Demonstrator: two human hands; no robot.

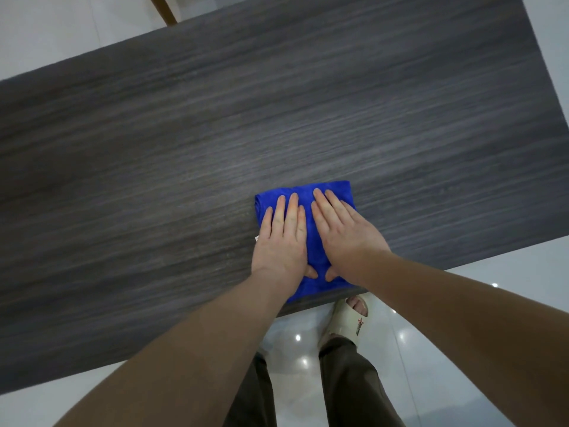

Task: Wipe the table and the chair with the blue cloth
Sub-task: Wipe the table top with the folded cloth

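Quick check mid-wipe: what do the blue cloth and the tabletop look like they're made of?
Blue cloth: looks like microfibre, soft and matte with a short fuzzy nap, folded into thick layers under the left hand and right hand. Tabletop: dark grey wood-grain, probably laminate or veneer; fine parallel streaks, smooth low-sheen surface, thin flat edge.

Both hands flat on the blue cloth (311,241), fingers straight and together; the left hand (281,241) covers its left half, the right hand (345,235) its right half, thumbs nearly meeting at the near end; the folded cloth lies on the dark wood-grain desk (184,149) by its near edge; below, a pale sandal (348,322) on the glossy white floor (462,349).
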